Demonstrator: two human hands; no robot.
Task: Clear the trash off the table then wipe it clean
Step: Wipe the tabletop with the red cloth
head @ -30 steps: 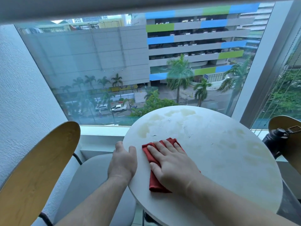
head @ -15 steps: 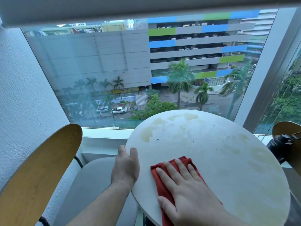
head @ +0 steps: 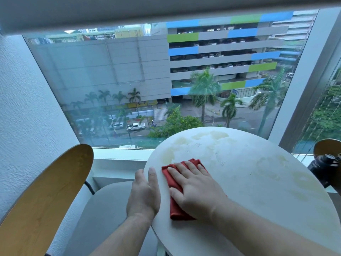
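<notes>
The left hand (head: 145, 193) still holds the rim of the round white bench (head: 258, 182), thumb on top. The right hand (head: 197, 187) lies flat with its fingers spread, pressing down the red cloth (head: 175, 207). Hand and cloth have slid away from the near edge, toward the yellow stains (head: 168, 156) on the window (head: 110, 80) side.
</notes>
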